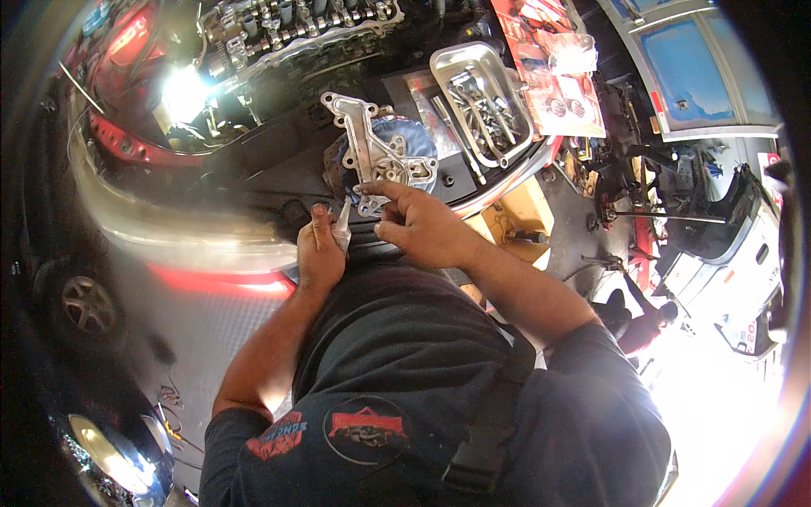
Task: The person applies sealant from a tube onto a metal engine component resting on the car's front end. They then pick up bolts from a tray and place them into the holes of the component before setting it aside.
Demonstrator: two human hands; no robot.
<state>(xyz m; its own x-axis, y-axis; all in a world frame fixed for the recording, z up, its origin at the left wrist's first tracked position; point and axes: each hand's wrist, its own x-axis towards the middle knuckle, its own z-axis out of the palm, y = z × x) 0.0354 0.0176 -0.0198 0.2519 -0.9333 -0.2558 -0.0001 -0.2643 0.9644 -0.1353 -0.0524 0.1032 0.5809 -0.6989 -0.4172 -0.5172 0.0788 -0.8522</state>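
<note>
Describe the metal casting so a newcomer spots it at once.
Find the exposed engine up top. Just below it, beside the right hand, sits the pale-grey casting, over something blue. Unlike the rectangular metal tray to its right, it has an irregular outline with holes at its projecting corners.

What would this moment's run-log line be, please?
left hand: holds white tube | right hand: index finger at metal housing | tray: metal parts

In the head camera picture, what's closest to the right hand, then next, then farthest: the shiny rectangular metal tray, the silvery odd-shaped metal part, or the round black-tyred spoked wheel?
1. Silvery odd-shaped metal part: by the pointing finger of the right hand.
2. Shiny rectangular metal tray: ahead, to the right.
3. Round black-tyred spoked wheel: way off left.
</note>
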